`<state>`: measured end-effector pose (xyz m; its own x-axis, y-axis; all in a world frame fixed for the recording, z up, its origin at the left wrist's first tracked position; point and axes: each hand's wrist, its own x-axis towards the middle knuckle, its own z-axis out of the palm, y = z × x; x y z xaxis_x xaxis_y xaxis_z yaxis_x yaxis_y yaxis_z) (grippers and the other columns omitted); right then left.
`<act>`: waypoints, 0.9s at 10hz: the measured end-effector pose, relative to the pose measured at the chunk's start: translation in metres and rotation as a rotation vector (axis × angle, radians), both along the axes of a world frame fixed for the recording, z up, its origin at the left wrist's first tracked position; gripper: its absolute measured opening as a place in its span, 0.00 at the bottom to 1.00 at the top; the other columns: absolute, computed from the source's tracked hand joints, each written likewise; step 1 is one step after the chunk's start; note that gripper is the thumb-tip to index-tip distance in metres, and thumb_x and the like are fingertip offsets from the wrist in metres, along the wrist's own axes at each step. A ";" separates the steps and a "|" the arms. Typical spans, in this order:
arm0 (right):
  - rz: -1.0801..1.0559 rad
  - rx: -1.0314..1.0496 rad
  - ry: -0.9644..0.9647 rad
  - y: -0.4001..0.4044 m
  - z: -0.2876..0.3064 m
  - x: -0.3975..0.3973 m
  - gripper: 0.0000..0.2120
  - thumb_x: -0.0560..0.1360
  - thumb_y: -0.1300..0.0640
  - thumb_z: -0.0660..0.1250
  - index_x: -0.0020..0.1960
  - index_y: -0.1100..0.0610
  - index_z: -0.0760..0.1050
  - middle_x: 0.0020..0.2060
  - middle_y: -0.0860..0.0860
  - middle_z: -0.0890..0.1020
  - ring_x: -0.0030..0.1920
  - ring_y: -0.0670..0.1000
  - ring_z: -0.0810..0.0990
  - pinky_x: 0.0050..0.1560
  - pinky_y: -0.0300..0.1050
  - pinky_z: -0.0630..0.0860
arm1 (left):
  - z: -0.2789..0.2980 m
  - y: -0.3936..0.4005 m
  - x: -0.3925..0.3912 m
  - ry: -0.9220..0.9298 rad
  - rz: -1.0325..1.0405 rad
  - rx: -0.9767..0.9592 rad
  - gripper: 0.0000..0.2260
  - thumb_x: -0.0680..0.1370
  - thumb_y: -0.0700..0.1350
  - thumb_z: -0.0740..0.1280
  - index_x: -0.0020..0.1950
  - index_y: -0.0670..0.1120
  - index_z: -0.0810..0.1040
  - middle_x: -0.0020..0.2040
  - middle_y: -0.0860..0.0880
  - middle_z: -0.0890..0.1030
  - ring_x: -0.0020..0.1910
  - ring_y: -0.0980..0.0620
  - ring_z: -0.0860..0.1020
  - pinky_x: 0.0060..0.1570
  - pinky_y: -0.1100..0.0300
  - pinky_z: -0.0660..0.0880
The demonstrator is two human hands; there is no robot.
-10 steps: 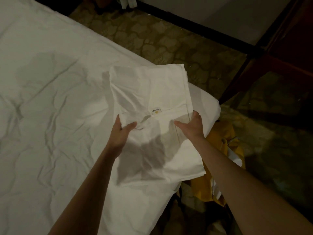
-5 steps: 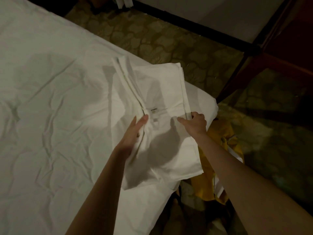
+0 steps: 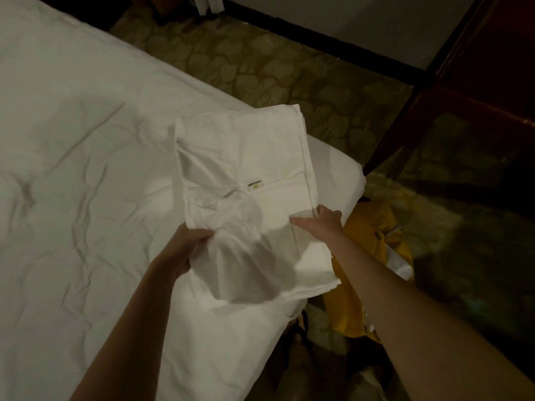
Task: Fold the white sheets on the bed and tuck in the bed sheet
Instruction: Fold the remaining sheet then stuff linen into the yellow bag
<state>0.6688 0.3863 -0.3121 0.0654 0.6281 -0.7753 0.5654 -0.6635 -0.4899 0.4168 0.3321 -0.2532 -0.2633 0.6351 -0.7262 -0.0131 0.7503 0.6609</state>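
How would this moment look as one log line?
step: folding | left hand: grips folded sheet | right hand: pinches its edge | bed sheet: wrinkled

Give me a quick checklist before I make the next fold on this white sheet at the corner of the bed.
1. Left hand grips the folded sheet at its near left edge: ok.
2. Right hand pinches the sheet's right hem: ok.
3. Sheet lies flat and smooth: not ok, the near left part is bunched and creased.
4. Right-hand layered edges line up: ok at the far corner; cannot tell nearer, under the hand.
5. Sheet fully supported by the bed: not ok, its near right corner overhangs the yellow cloth on the floor.
6. Label faces up: ok.
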 end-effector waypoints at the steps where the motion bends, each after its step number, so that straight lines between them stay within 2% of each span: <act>1: 0.009 0.014 0.005 -0.003 0.005 0.004 0.42 0.69 0.40 0.72 0.74 0.57 0.59 0.68 0.58 0.62 0.65 0.59 0.68 0.63 0.48 0.69 | 0.021 0.005 0.009 -0.033 0.030 0.054 0.11 0.74 0.32 0.65 0.55 0.43 0.75 0.44 0.48 0.81 0.39 0.49 0.81 0.34 0.59 0.76; 2: -0.037 -0.027 0.074 -0.009 0.009 0.014 0.43 0.70 0.39 0.71 0.75 0.56 0.55 0.71 0.57 0.60 0.68 0.59 0.66 0.64 0.49 0.68 | 0.040 0.005 0.018 -0.126 0.042 0.132 0.19 0.68 0.35 0.70 0.58 0.39 0.76 0.46 0.46 0.82 0.39 0.51 0.84 0.34 0.62 0.78; 3: -0.131 0.041 0.124 -0.015 0.020 0.023 0.41 0.71 0.40 0.70 0.75 0.56 0.56 0.70 0.54 0.61 0.67 0.57 0.67 0.64 0.48 0.67 | 0.059 0.005 0.029 -0.303 0.043 0.214 0.19 0.62 0.37 0.77 0.52 0.40 0.82 0.45 0.44 0.84 0.46 0.47 0.83 0.40 0.60 0.79; 4: -0.312 -0.152 0.448 -0.022 0.031 0.045 0.40 0.70 0.42 0.72 0.73 0.59 0.61 0.68 0.54 0.69 0.63 0.55 0.72 0.63 0.47 0.69 | 0.065 -0.003 0.051 -0.409 0.040 0.256 0.08 0.63 0.41 0.76 0.41 0.43 0.84 0.37 0.48 0.85 0.40 0.53 0.84 0.38 0.63 0.79; 5: -0.322 -0.413 0.579 -0.042 0.028 0.075 0.53 0.54 0.35 0.79 0.72 0.55 0.65 0.65 0.55 0.74 0.62 0.57 0.75 0.66 0.52 0.70 | 0.067 -0.011 0.087 -0.309 0.179 0.109 0.03 0.78 0.40 0.63 0.50 0.43 0.76 0.31 0.51 0.83 0.31 0.54 0.82 0.30 0.62 0.79; 6: -0.417 -0.375 0.568 -0.053 0.036 0.106 0.54 0.51 0.34 0.80 0.71 0.53 0.66 0.61 0.55 0.77 0.59 0.59 0.77 0.63 0.56 0.72 | 0.061 -0.021 0.107 -0.265 0.108 0.021 0.07 0.79 0.40 0.63 0.57 0.42 0.73 0.40 0.47 0.81 0.38 0.50 0.80 0.34 0.60 0.79; 7: -0.423 -0.259 0.522 -0.039 0.060 0.137 0.27 0.70 0.44 0.71 0.64 0.54 0.69 0.48 0.53 0.78 0.47 0.54 0.78 0.45 0.47 0.74 | 0.054 -0.036 0.131 -0.204 -0.063 -0.052 0.14 0.78 0.37 0.64 0.63 0.38 0.71 0.46 0.46 0.79 0.42 0.51 0.80 0.37 0.59 0.78; 8: -0.360 -0.190 0.456 -0.023 0.082 0.180 0.17 0.74 0.52 0.69 0.60 0.55 0.71 0.42 0.53 0.78 0.41 0.53 0.77 0.42 0.46 0.73 | 0.044 -0.049 0.160 -0.102 -0.225 -0.076 0.12 0.77 0.38 0.66 0.60 0.39 0.74 0.49 0.47 0.80 0.42 0.57 0.81 0.36 0.68 0.76; 9: -0.279 -0.174 0.303 -0.024 0.080 0.220 0.29 0.71 0.51 0.72 0.69 0.56 0.67 0.59 0.56 0.76 0.55 0.57 0.76 0.56 0.50 0.70 | 0.034 -0.057 0.201 -0.163 -0.223 -0.091 0.07 0.77 0.37 0.66 0.55 0.40 0.77 0.45 0.49 0.82 0.41 0.60 0.82 0.36 0.70 0.75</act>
<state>0.8892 0.3621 -0.2319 -0.0323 0.4774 -0.8781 0.2015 -0.8574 -0.4735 0.6183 0.2751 -0.2193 0.0000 0.5941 -0.8044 0.0587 0.8030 0.5931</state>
